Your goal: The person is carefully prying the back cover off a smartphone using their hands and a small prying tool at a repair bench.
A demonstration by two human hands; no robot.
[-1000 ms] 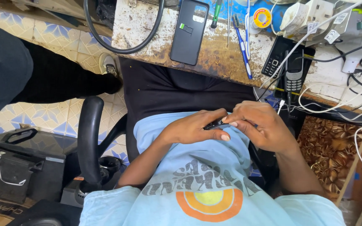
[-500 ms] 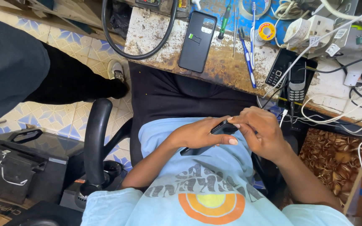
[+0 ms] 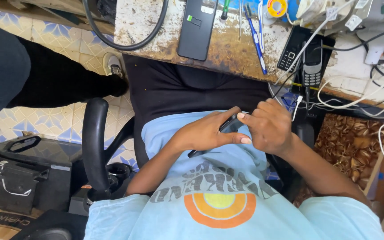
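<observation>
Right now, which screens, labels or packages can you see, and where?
Held phone: dark slab between the left hand and right hand, over the lap.
Black phone: flat on the bench, small green label.
Two keypad phones: black, bench right, small dark screens.
Cardboard box: brown, bottom left floor.

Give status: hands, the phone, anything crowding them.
Left hand grips dark phone over lap. Right hand closed on its far end, forefinger on top. Nothing crowding; workbench clutter ahead, apart.

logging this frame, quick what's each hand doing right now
Left hand: closed around a dark phone, held over the lap.
Right hand: fingers curled, forefinger touching the phone's top end; a full grip cannot be told.
</observation>
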